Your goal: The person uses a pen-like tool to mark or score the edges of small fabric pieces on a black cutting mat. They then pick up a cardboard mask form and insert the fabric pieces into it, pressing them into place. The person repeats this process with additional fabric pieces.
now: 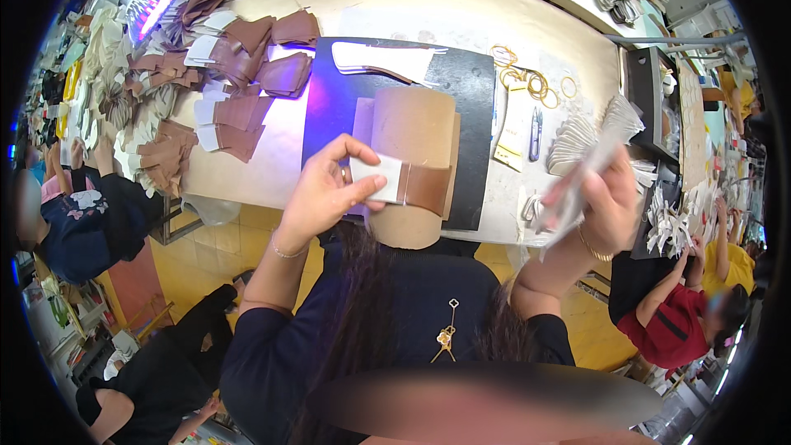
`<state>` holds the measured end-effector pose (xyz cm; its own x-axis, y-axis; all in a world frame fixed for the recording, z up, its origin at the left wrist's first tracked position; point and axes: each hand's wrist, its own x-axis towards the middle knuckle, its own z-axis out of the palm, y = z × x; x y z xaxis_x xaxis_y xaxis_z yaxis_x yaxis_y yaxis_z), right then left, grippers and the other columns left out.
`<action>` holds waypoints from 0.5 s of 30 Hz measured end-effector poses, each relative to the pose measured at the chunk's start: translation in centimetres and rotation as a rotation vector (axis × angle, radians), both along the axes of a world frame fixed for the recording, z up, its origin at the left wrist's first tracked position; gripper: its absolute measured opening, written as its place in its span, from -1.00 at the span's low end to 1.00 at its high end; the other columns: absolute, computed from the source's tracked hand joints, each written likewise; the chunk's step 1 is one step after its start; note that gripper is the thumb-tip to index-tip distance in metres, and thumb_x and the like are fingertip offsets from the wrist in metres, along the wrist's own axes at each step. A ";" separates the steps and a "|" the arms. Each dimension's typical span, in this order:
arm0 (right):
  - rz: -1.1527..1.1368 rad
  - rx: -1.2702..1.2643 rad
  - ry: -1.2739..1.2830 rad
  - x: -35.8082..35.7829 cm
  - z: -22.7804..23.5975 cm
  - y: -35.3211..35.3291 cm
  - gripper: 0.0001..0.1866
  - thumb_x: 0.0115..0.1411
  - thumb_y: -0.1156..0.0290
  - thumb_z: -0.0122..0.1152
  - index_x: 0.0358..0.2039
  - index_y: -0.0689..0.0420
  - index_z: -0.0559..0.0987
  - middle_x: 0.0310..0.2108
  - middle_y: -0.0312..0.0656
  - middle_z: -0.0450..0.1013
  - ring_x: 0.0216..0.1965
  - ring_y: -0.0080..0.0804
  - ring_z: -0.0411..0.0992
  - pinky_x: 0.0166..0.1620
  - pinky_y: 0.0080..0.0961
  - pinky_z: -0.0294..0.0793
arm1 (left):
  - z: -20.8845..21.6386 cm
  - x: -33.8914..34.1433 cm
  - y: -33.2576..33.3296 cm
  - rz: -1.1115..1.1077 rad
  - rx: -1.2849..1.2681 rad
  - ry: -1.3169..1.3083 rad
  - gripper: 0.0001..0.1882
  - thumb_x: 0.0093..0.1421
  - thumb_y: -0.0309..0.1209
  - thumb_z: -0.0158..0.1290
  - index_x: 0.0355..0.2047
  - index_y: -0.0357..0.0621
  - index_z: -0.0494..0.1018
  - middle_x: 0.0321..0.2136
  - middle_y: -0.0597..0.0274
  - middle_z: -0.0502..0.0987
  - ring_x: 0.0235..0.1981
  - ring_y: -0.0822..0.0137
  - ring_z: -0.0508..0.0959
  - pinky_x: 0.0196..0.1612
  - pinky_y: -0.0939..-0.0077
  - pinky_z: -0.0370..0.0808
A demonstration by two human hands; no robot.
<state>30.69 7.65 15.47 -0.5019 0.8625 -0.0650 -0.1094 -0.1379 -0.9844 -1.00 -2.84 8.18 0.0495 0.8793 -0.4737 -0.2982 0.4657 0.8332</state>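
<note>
My left hand (334, 185) pinches the white end of a white-and-brown leather piece (424, 188) between thumb and fingers. The piece lies across a curved tan cardboard form (414, 128), its brown part toward the right side of the form. Out to the right, my raised right hand (608, 198) is closed around a bunch of thin whitish strips (577, 185), smeared by motion. Under the form is a black mat (470, 140). Near the mat's far edge rests a stack of white pieces (383, 59) with a brown edge showing.
Brown and white leather pieces (239, 49) lie in stacks on the left, near a glowing lamp (152, 10). Right of the mat are rubber bands (535, 84), a yellow-and-white packet (512, 128), thread snips (535, 133) and fanned white pieces (573, 144). Other people work on both sides.
</note>
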 end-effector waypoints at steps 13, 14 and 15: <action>0.627 0.042 -0.051 -15.9 -6.9 6.7 -0.59 0.42 0.18 0.08 0.08 0.24 0.38 0.01 -0.16 0.48 -0.25 -0.48 0.60 -0.20 -0.61 0.60 | -2.4 -1.7 1.8 0.113 0.260 0.022 -0.43 0.23 -0.34 0.27 0.15 -0.35 0.33 -0.26 0.24 0.51 -0.28 0.47 0.54 -0.23 0.56 0.50; 0.564 0.052 0.005 -15.5 -7.2 6.6 -0.58 0.43 0.17 0.08 0.08 0.24 0.39 0.05 -0.18 0.47 -0.21 -0.49 0.60 -0.17 -0.62 0.59 | -2.5 -1.6 2.3 0.089 0.201 0.024 -0.45 0.22 -0.36 0.27 0.13 -0.34 0.35 -0.24 0.24 0.53 -0.29 0.47 0.54 -0.25 0.58 0.50; 0.540 -0.039 0.087 -14.9 -7.4 6.2 -0.57 0.44 0.18 0.03 0.12 0.25 0.38 0.07 -0.16 0.44 -0.20 -0.48 0.60 -0.17 -0.59 0.61 | -2.5 -1.5 2.9 0.061 0.175 0.006 -0.47 0.21 -0.39 0.28 0.12 -0.33 0.36 -0.22 0.23 0.55 -0.29 0.48 0.55 -0.26 0.59 0.50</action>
<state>15.82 13.83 8.07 -0.8775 0.4787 -0.0299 -0.0941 -0.2329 -0.9679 -2.49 0.04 5.66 -0.0092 0.9496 -0.3134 -0.3160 0.2946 0.9018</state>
